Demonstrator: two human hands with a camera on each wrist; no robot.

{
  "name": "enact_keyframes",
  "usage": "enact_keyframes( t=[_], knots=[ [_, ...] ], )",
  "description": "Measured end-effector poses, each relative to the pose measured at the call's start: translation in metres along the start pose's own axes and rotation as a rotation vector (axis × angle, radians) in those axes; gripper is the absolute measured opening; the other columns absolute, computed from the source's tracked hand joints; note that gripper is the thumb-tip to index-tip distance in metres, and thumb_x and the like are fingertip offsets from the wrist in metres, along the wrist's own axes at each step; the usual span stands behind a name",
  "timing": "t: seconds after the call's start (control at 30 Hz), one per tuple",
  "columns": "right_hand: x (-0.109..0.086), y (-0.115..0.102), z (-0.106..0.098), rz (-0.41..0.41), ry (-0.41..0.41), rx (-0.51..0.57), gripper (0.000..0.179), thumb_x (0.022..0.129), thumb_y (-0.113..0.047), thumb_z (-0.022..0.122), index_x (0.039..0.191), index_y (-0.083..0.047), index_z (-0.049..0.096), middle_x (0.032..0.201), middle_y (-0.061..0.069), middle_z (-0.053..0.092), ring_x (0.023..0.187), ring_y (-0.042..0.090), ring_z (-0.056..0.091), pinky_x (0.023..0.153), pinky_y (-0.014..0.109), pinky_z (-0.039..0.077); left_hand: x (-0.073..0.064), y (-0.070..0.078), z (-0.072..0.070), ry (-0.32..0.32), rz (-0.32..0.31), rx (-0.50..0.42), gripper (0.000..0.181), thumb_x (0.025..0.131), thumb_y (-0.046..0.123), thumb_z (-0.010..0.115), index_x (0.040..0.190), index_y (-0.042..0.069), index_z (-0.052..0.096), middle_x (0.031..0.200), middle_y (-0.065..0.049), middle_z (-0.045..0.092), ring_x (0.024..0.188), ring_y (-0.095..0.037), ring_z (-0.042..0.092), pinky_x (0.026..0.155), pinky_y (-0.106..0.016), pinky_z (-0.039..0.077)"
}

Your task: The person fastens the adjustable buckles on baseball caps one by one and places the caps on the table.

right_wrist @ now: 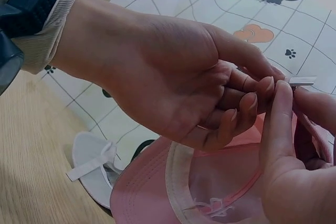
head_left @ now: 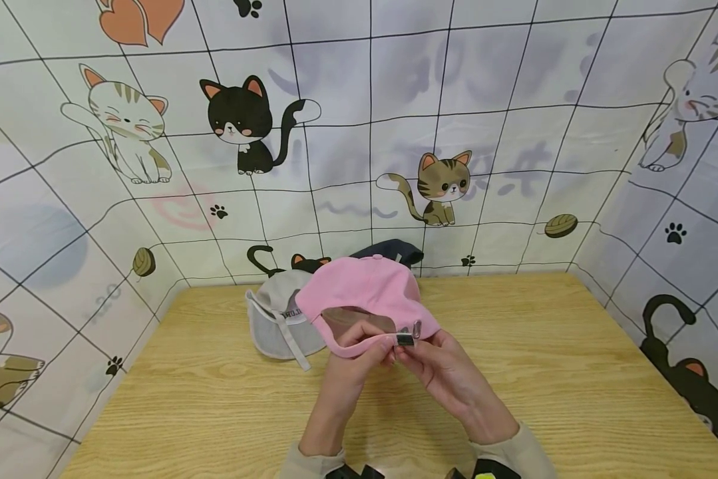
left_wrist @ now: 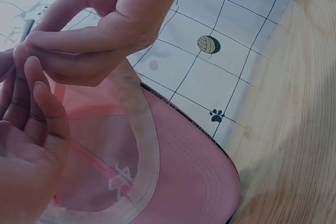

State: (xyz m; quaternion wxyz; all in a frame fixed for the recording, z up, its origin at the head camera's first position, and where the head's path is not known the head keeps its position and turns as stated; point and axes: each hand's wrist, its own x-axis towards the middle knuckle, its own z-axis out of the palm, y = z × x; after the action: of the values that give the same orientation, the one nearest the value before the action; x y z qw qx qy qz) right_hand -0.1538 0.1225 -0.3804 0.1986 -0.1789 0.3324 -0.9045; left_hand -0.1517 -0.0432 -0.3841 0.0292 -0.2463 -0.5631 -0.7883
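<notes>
A pink baseball cap is held up over the table with its rear opening towards me. My left hand grips the cap's back strap, some of its fingers inside the opening. Beside a small metal buckle, the fingers of my right hand pinch the strap's end. Both hands' fingertips meet around this buckle. In the left wrist view the cap's pink brim points away, and its pale inner sweatband shows. Fingers hide part of the strap.
Behind the pink cap, a light grey cap lies on the wooden table with its loose strap hanging out. A dark navy cap sits further back, mostly hidden. A cat-print cloth wall encloses the table's back and sides.
</notes>
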Motion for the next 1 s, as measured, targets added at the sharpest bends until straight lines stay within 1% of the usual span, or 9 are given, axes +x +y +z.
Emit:
enact_keyframes(
  t=[0.1,0.27,0.37,0.53,0.67,0.87,1.0],
  knots=[
    [0.0002,0.0003,0.0006,0.003,0.013,-0.009,0.022,0.091,0.007,0.041,0.112,0.003,0.041,0.104,0.013,0.053,0.092,0.018,0.059,0.083,0.022,0.045,-0.0001,-0.0008,0.0000,0.001,0.006,-0.007,0.013,0.087,0.004,0.056,0.089,-0.008,0.051,0.076,-0.006,0.059,0.067,-0.013,0.056,0.063,-0.025,0.048],
    [0.0001,0.0005,0.0004,0.006,0.017,-0.020,0.020,0.091,0.006,0.041,0.111,0.003,0.042,0.103,0.013,0.054,0.090,0.016,0.060,0.082,0.022,0.045,0.0001,-0.0014,-0.0001,0.004,0.004,-0.021,0.013,0.086,0.003,0.056,0.089,-0.009,0.052,0.075,-0.005,0.059,0.067,-0.013,0.057,0.062,-0.025,0.048],
    [0.0002,0.0010,0.0007,0.003,0.040,-0.042,0.019,0.091,0.006,0.042,0.110,0.003,0.044,0.102,0.013,0.055,0.089,0.016,0.060,0.081,0.022,0.045,0.0003,-0.0016,-0.0003,0.006,-0.005,-0.022,0.011,0.086,0.002,0.056,0.089,-0.008,0.052,0.074,-0.006,0.058,0.066,-0.013,0.056,0.063,-0.026,0.049],
    [0.0005,0.0014,0.0011,-0.029,0.075,-0.114,0.019,0.090,0.005,0.045,0.109,0.003,0.044,0.100,0.013,0.054,0.089,0.017,0.060,0.080,0.023,0.047,0.0012,-0.0032,-0.0019,-0.004,-0.009,0.015,0.007,0.085,0.000,0.057,0.087,-0.006,0.053,0.073,-0.008,0.057,0.066,-0.016,0.056,0.063,-0.029,0.049],
    [0.0007,0.0014,0.0011,-0.050,0.076,-0.147,0.020,0.090,0.005,0.044,0.110,0.002,0.043,0.099,0.012,0.054,0.088,0.017,0.061,0.080,0.024,0.047,0.0020,-0.0026,-0.0030,-0.013,-0.009,0.038,0.006,0.085,0.000,0.057,0.087,-0.005,0.054,0.074,-0.010,0.056,0.067,-0.018,0.055,0.064,-0.034,0.050],
    [0.0003,0.0014,0.0006,-0.045,0.060,-0.137,0.022,0.091,0.005,0.042,0.113,0.003,0.040,0.102,0.012,0.054,0.090,0.018,0.060,0.080,0.024,0.047,0.0013,-0.0010,-0.0044,-0.015,-0.050,0.015,0.011,0.085,0.004,0.059,0.092,-0.004,0.054,0.077,-0.006,0.057,0.068,-0.016,0.056,0.065,-0.034,0.050],
    [-0.0001,-0.0004,-0.0001,-0.023,0.066,-0.123,0.022,0.092,0.004,0.041,0.114,0.002,0.042,0.105,0.012,0.054,0.092,0.017,0.060,0.082,0.025,0.046,0.0005,-0.0029,-0.0074,-0.024,-0.057,-0.003,0.014,0.086,0.005,0.058,0.096,-0.002,0.054,0.080,-0.005,0.058,0.070,-0.016,0.057,0.067,-0.035,0.050]
  ],
)
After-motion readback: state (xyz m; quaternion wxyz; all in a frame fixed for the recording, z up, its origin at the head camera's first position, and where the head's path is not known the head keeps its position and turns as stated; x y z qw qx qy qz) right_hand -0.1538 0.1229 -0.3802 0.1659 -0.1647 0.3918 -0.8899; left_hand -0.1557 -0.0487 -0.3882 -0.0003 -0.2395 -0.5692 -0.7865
